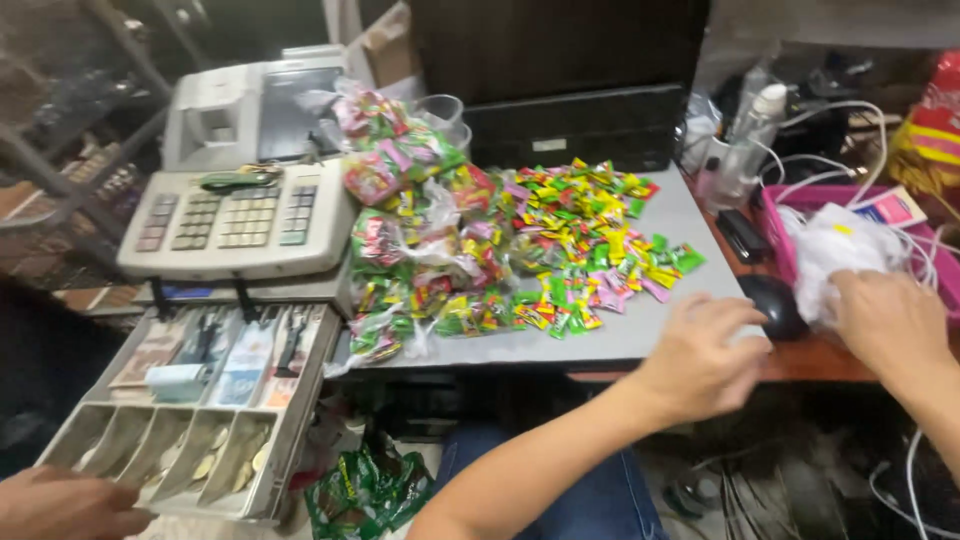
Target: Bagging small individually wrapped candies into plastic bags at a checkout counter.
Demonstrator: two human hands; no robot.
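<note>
Reaching toward the desk's right end, the left hand (700,355) rests with fingers curled loosely at the grey surface's (640,335) edge, just beside a black mouse (775,305); whether it holds anything cannot be told. The right hand (890,320) closes on a crumpled white plastic bag (835,250) at the pink basket's (775,225) rim. White cables (930,260) lie against the bag, so a tug could snag them. Loose wrapped candies (580,250) sit nearby; a sweeping forearm might scatter them. Another person's hand (60,505) hovers by the open cash drawer (190,410).

Bare forearms, no sleeves showing; blue jeans (590,500) below.
</note>
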